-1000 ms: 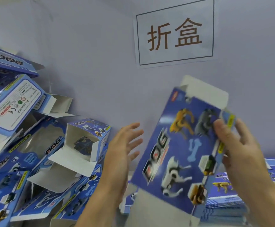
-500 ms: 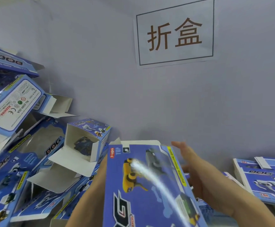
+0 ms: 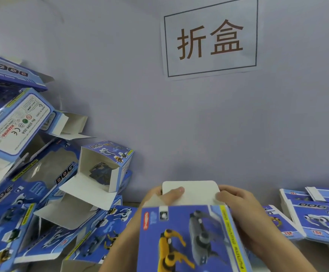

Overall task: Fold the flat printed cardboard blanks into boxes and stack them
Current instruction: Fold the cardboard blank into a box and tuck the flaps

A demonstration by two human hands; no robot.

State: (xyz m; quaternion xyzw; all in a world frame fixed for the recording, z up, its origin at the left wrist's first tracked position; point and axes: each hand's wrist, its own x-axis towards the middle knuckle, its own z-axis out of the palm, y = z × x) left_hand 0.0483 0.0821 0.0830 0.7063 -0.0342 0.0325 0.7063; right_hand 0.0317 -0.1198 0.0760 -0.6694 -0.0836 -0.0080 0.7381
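I hold a blue printed cardboard box with robot-dog pictures low in the middle of the view, its printed face towards me. Its white top flap stands up at the far end. My left hand grips the box's left top corner, with the thumb pressed on the white flap. My right hand grips the right top corner and side, its fingers curled over the flap's edge. The box hides both palms.
A heap of folded blue boxes with open white flaps fills the left side against the wall. A stack of flat blanks lies at the right. A paper sign with two characters hangs on the grey wall.
The box came down from a raised tilt at the right to the low middle. My left hand, free a second ago, now grips it, and both thumbs sit at the white top flap.
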